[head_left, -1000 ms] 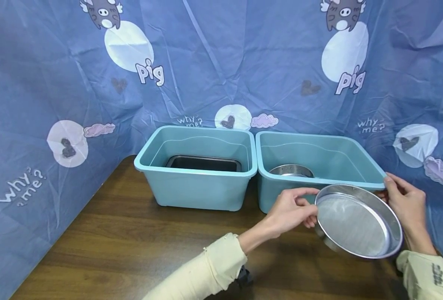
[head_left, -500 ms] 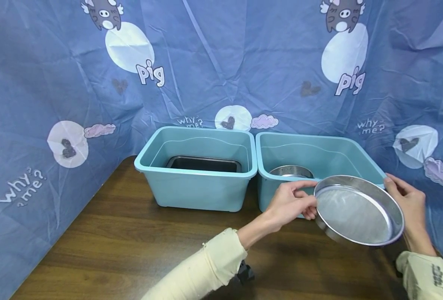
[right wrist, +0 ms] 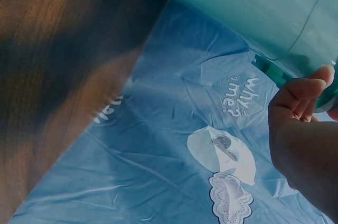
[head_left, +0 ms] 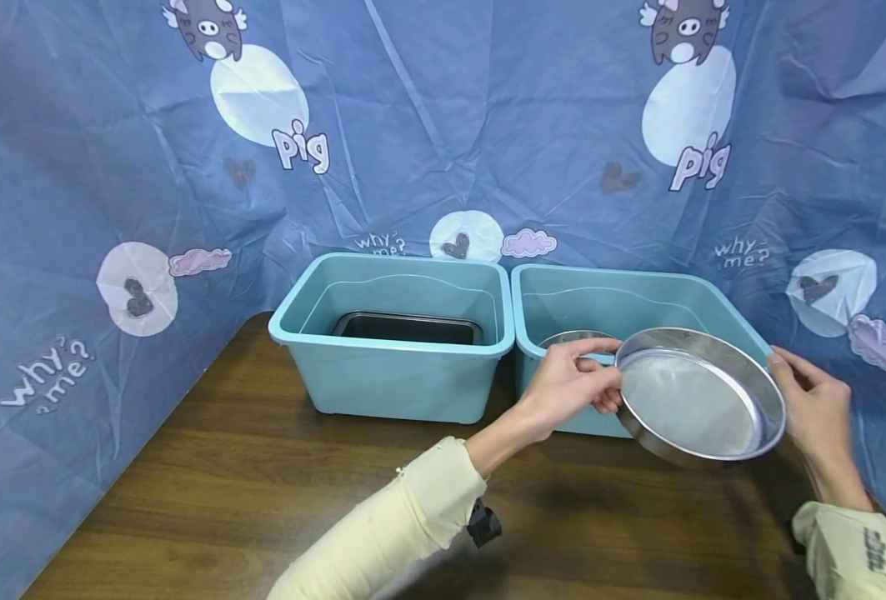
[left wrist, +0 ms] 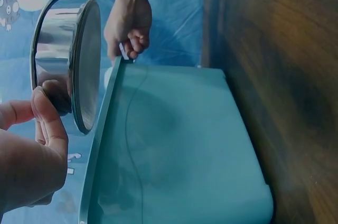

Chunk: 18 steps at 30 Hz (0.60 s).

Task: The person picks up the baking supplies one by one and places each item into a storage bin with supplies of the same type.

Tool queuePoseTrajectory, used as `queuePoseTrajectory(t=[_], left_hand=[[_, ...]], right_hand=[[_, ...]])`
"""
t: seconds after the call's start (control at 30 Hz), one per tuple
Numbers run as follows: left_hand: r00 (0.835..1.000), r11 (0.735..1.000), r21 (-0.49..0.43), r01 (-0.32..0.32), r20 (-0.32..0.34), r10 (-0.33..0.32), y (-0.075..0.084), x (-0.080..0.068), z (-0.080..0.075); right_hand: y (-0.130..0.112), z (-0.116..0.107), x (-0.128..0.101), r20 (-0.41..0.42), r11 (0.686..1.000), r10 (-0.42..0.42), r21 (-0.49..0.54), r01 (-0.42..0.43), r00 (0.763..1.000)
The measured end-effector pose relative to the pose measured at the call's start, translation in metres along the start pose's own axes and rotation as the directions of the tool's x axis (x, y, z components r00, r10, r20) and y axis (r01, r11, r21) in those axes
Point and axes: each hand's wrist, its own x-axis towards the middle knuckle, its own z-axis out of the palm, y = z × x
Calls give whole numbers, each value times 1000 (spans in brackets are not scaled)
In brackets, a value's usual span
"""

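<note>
A round metal sieve [head_left: 701, 396] with a fine mesh bottom is tilted in the air over the near edge of the right teal bin [head_left: 638, 292]. My left hand [head_left: 585, 383] pinches its left rim, thumb on the wall [left wrist: 50, 113]. The left wrist view shows the sieve [left wrist: 66, 71] edge-on above the bin's rim [left wrist: 113, 108]. My right hand [head_left: 798, 396] grips the bin's near right corner, its fingers curled over the rim [right wrist: 303, 102], just beside the sieve's right edge. A second round metal pan [head_left: 566, 337] lies inside this bin, partly hidden by my left hand.
A second teal bin [head_left: 397, 367] stands to the left, touching the right one, with a black rectangular tray [head_left: 408, 327] inside. Both rest on a brown wooden table [head_left: 262, 475]. Blue printed sheeting [head_left: 112, 167] hangs behind and along both sides.
The sieve has risen and shifted left and away from me, from in front of the right bin to over its near edge. My left hand moved with it; my right hand stayed.
</note>
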Motion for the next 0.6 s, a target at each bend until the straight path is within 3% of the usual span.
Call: queuePoseTrajectory(t=[0.17,0.43,0.6], left_hand=[[1000,1000,-26,-8,-27,7,1,5,-5],[995,999,-49,-3,-97,-1,2,14,-10],[991,998,-68,7,-133,-16,2,18,-12]], right_hand=[[-1,0,-1,14,1000,5,-8,-5,1000],[0,-2,-1,100,981,29,191,-48,995],[1,-3,-2,119,973,17,226,-43,993]])
